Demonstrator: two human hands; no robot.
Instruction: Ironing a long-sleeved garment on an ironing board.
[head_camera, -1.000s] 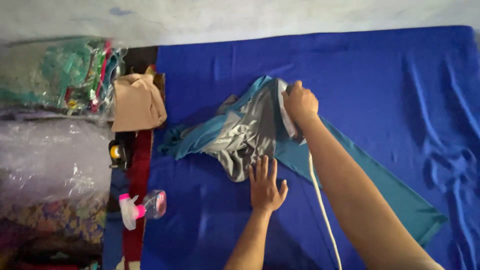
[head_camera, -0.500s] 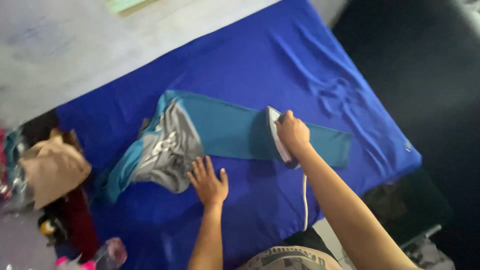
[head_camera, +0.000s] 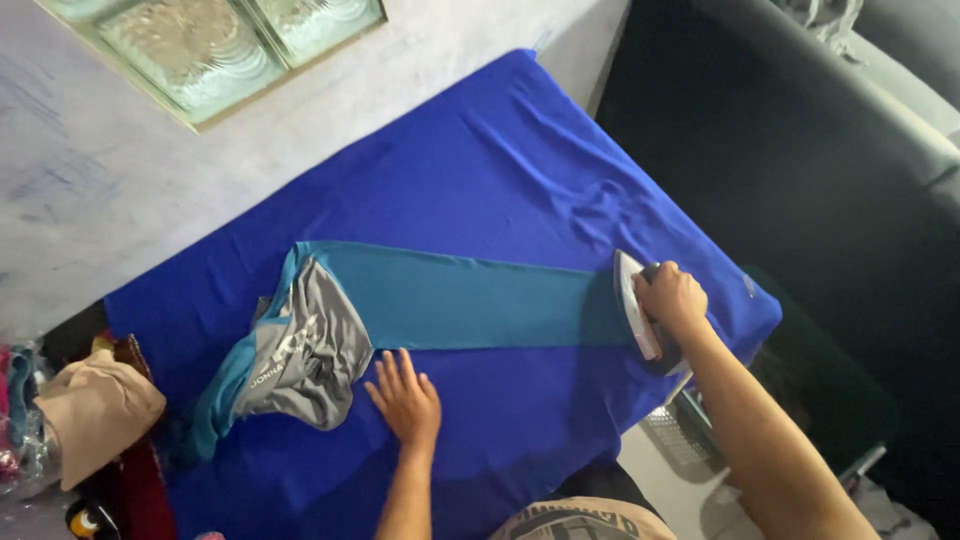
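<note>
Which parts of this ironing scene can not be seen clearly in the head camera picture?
- Iron: the right hand covers its handle; the soleplate faces the cloth.
- Teal garment: its end lies under the iron; the grey part is bunched, so its shape is unclear.
- Beige cloth and things beside it: cut off by the left edge.
- Left hand: lies flat on the blue cover.

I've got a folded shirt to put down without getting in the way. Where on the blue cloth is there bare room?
Bare blue cloth lies between the teal garment and the wall. A smaller patch lies below the garment, between the left hand and the right hand gripping the iron. The tan cloth end is crowded.
</note>
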